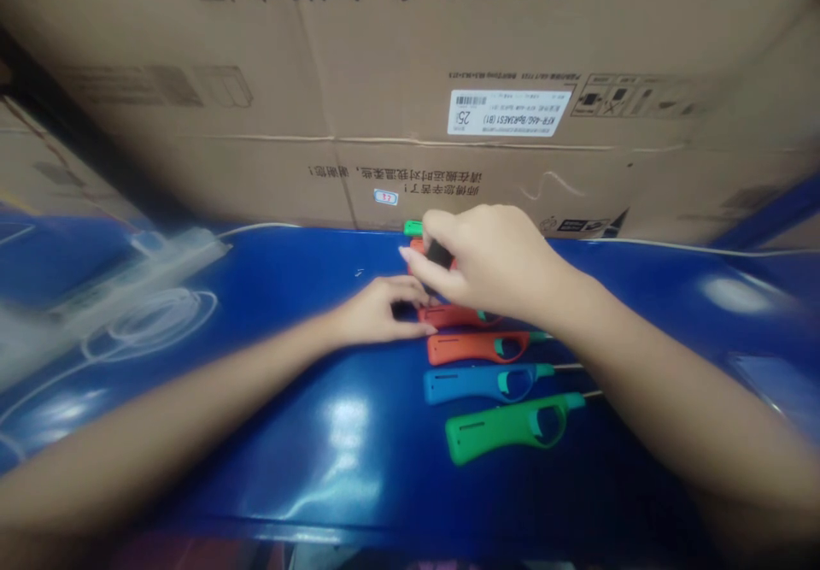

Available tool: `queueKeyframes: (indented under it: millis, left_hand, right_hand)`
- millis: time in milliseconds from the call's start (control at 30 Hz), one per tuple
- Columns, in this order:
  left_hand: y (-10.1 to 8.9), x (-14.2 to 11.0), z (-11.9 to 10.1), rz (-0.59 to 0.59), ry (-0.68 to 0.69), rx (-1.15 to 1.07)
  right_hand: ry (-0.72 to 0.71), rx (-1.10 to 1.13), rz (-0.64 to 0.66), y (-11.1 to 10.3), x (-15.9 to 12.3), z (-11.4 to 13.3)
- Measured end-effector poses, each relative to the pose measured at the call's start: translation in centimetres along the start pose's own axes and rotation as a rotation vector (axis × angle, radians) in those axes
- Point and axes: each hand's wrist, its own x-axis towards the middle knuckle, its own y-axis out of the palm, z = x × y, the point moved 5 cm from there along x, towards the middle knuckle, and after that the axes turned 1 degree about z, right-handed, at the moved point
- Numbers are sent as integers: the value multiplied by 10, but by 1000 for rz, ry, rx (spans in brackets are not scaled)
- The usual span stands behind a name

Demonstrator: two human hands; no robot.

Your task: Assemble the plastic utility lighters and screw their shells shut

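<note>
Several long-necked gas lighters lie side by side on the blue table. Closest to me is a green lighter (506,430), then a blue lighter (458,384) and an orange lighter (458,348). Beyond these is a red-orange lighter (448,316), its handle end between the thumb and fingers of my left hand (377,309). My right hand (493,258) is curled over the far part of the row, by another orange-red lighter (418,245) and a green lighter end (412,227). Its palm hides what the fingers hold, if anything.
A large cardboard box (256,108) with a white label (509,113) stands along the back of the blue table (288,433). On the left lie a coiled white cable (160,318) and a blurred white power strip (141,275). A thin cable runs along the box's base.
</note>
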Motion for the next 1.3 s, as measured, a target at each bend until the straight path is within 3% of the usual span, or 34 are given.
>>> queueKeyframes:
  millis: [100,167,533,833,967,1200,1300]
  left_hand:
    - [-1,0,0,-24,19,-5]
    - [-1,-1,0,-30,24,-14]
    - [1,-1,0,-11,24,-9]
    - [0,0,-1,-17,26,-20]
    - [0,0,-1,-21,52,-27]
    - [1,0,-1,3,50,-24]
    - [1,0,-1,13,48,-24]
  right_hand:
    - [-181,98,19,-3,-2,6]
    - [-225,112,45,-5,-5,9]
    - [-95,18,27,-1,-2,1]
    - [-149,28,53,-2,-4,5]
    - [-199,24,-8,2,-2,8]
    - [-153,28,-41,0,-1,0]
    - [-120,33,5,0,-1,-1]
